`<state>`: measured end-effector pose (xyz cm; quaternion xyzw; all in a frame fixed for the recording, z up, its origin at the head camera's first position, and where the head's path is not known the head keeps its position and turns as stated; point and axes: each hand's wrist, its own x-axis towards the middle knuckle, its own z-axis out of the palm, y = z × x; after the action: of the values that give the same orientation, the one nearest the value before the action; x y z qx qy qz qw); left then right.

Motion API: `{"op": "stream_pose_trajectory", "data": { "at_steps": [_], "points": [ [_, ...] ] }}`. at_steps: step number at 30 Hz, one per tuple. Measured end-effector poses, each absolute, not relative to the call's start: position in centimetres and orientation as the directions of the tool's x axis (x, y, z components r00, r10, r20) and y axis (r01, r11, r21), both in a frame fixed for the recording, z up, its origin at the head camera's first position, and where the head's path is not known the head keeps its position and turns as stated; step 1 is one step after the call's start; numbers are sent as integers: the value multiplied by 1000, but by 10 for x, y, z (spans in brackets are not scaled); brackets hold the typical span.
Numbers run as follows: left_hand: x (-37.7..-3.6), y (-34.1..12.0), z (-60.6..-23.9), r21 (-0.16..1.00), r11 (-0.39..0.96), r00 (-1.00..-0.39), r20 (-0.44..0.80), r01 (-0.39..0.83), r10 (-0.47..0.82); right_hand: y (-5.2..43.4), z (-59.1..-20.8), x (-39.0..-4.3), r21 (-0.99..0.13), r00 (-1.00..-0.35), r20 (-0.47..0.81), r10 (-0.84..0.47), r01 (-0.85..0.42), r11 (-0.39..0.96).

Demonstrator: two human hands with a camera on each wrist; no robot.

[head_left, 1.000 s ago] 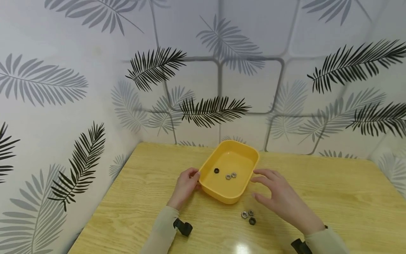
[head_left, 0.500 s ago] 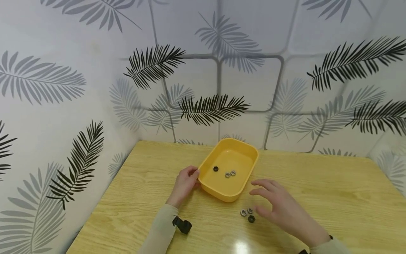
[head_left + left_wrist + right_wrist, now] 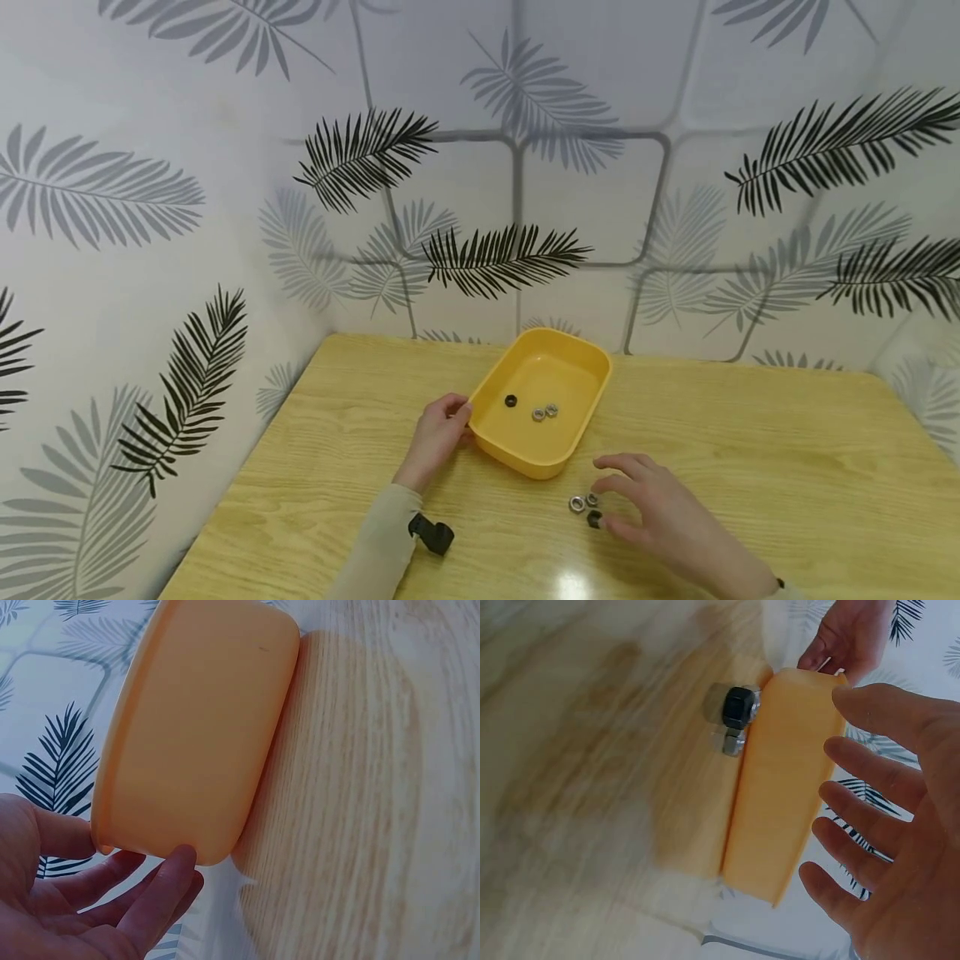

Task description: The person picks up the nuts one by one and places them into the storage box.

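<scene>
Nuts (image 3: 586,507) are the risky bit: three small ones sit bunched on the wooden table (image 3: 750,467) just in front of the yellow tray (image 3: 525,457), and they'd probably skid or roll off if the fingers come in sloppy, or two get grabbed at once. Right hand (image 3: 660,512) hovers right beside them, fingers spread and relaxed, holding nothing, thumb nearly at the black one. Left hand (image 3: 437,439) has its fingers curled on the tray's near-left corner, steadying it. Three more nuts in the tray (image 3: 534,408).
</scene>
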<state>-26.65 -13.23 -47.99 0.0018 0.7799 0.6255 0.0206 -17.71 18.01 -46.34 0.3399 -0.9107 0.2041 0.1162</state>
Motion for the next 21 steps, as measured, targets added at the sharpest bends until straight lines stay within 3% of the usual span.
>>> {"op": "stream_pose_trajectory", "data": {
  "at_steps": [7, 21],
  "points": [
    [-266, -131, -479, 976, 218, -999, -31, -26, 20, 183, -475, -177, -238, -690, 404, -600, -713, 659],
    [-268, -132, -483, 980, 199, -999, -19, -12, 32, 183, -488, -175, -318, -768, 312, -560, -640, 700]
  ]
}}
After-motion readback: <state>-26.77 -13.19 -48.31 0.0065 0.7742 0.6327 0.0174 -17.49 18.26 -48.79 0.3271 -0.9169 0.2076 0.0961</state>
